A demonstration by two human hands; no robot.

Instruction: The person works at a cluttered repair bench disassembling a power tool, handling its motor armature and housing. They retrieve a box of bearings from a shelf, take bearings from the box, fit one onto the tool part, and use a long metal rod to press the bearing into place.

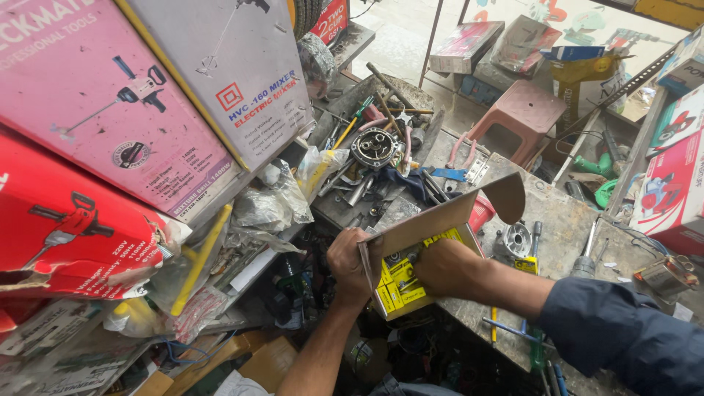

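The box (433,235) lies open at the surface (565,220) edge, flap up. Left hand (350,265) grips its near end; right hand (444,268) is inside among the yellow packets (400,282), grip hidden. None look taken out yet

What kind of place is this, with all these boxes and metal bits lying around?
Probably a power-tool repair or hardware shop. Boxed mixers and drills are stacked at one side, and loose tools and a metal machine part litter the worn workbench. The left hand and right hand hold an open cardboard box.
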